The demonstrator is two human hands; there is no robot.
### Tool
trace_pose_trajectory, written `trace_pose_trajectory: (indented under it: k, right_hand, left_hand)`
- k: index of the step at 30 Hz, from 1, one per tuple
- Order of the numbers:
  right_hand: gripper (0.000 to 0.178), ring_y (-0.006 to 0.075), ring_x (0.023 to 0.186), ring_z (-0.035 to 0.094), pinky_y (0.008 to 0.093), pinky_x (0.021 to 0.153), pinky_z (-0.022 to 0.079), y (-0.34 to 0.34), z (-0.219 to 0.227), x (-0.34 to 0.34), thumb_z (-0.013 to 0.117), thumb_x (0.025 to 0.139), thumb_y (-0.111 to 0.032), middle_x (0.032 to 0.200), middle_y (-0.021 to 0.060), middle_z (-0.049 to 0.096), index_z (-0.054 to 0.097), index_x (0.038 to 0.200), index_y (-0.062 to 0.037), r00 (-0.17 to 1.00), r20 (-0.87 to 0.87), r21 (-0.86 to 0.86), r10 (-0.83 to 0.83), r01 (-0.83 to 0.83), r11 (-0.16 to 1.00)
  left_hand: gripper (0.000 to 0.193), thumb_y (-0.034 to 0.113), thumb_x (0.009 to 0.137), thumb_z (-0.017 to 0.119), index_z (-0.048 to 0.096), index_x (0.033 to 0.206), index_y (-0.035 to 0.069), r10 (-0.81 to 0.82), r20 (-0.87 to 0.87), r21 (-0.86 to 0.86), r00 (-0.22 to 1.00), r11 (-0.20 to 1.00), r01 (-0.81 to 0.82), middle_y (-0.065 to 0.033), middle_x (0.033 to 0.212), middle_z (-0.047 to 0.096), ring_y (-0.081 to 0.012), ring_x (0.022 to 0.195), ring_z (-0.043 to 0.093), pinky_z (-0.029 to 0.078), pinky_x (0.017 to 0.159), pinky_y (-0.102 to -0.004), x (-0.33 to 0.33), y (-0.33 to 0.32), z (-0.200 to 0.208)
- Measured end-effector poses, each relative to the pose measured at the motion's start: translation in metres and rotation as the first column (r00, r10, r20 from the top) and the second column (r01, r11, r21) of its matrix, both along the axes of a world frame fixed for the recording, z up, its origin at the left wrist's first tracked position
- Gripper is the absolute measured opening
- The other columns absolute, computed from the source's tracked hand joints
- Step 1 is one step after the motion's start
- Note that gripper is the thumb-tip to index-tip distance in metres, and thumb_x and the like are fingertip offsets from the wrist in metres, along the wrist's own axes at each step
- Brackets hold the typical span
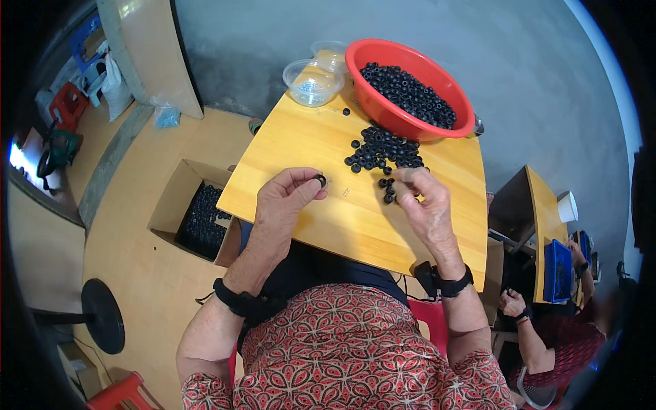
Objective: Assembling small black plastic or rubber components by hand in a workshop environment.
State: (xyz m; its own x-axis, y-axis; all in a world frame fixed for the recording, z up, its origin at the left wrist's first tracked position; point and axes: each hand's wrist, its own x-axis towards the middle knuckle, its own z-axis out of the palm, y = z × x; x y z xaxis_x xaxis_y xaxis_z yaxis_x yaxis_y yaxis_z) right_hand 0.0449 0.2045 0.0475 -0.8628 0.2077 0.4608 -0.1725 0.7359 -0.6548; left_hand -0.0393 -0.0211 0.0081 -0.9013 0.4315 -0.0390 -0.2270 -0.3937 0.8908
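Note:
Between the thumb and fingers of my left hand (287,195) is a small black ring-shaped part (320,180), its hole showing. My right hand (425,205) is curled in a pinch over a few black round parts (389,198) on the wooden table (307,147); whatever its fingertips hold is hidden. Just beyond it lies a loose pile of the same black parts (383,147). A red basin (369,106) full of them stands at the table's far right. One single black part (346,111) sits apart from the pile.
Two clear plastic bowls (290,83) stand at the far left of the table, the nearer with small bits inside. On the floor at left, a cardboard box (171,198) holds more black parts. At right, another person (540,342) works beside a blue tray (559,273).

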Motion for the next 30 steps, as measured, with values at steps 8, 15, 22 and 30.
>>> trace_pose_trajectory:
  k: [8,15,22,30]
  right_hand:
    - [0.015,0.0333,0.083,0.063,0.0438,0.071,0.051,-0.027,-0.011,-0.033,0.068,0.08,-0.015,0.082,0.0149,0.062,0.068,0.089,-0.0016,0.976,0.16,0.352,0.146,-0.195,0.916]
    - [0.017,0.0339,0.085,0.063,0.0441,0.074,0.052,-0.028,-0.026,-0.041,0.07,0.078,-0.017,0.082,0.0146,0.061,0.068,0.086,-0.0023,0.958,0.283,0.45,0.051,-0.18,0.875]
    - [0.014,0.0337,0.085,0.063,0.0444,0.074,0.052,-0.029,-0.028,-0.042,0.069,0.078,-0.015,0.082,0.0148,0.06,0.067,0.084,-0.0019,0.966,0.245,0.47,0.081,-0.191,0.861]
    - [0.012,0.0353,0.083,0.063,0.0454,0.073,0.052,-0.035,-0.034,-0.044,0.067,0.078,-0.012,0.081,0.0164,0.06,0.065,0.082,-0.001,0.974,0.197,0.47,0.11,-0.193,0.861]
  left_hand:
    - [0.022,0.009,0.091,0.067,0.064,0.111,-0.001,0.039,0.001,0.05,0.999,0.998,-0.039,-0.0051,0.098,0.068,-0.012,0.089,0.064,0.051,0.085,-0.0242,-0.002,-0.001,-0.001]
    - [0.022,0.008,0.092,0.065,0.063,0.112,-0.001,0.009,-0.043,0.0,0.999,1.0,-0.009,-0.0067,0.1,0.067,-0.0146,0.092,0.065,0.052,0.089,-0.0272,0.0,0.002,-0.005]
    - [0.023,0.008,0.092,0.065,0.063,0.113,-0.002,-0.017,-0.03,-0.004,0.999,1.0,0.017,-0.007,0.101,0.067,-0.0145,0.092,0.065,0.051,0.089,-0.0271,0.002,0.005,-0.004]
    - [0.024,0.009,0.091,0.067,0.063,0.111,-0.003,-0.011,-0.011,0.006,1.0,1.0,0.011,-0.0053,0.097,0.067,-0.0125,0.09,0.064,0.051,0.085,-0.0244,0.004,0.007,-0.004]
